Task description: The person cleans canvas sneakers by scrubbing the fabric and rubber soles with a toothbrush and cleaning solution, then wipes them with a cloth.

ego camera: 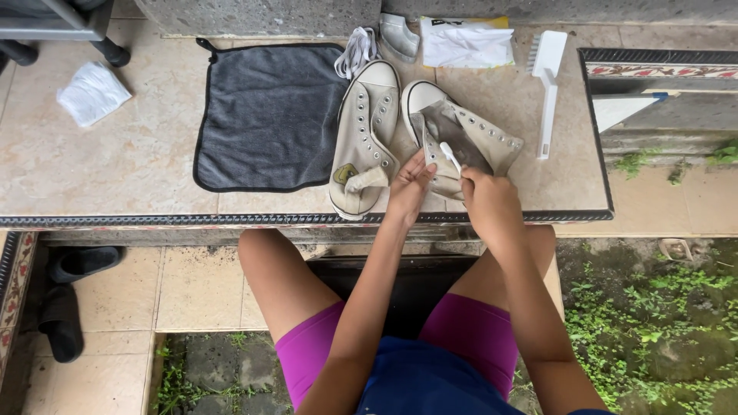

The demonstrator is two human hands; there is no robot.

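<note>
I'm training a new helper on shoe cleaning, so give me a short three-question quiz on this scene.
1. True or false: the right hand holds a small white brush against the right sneaker.
2. What lies left of the left sneaker? A) grey cloth B) bucket C) sponge
3. Which hand steadies the shoe beside the brush?

Key: 1 true; 2 A; 3 the left hand.

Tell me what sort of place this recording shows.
Probably an outdoor porch or terrace step of a house. The beige tiled ledge with a patterned border sits above mossy, weed-grown ground, and dark rubber sandals lie on the lower tiles beside it.
</note>
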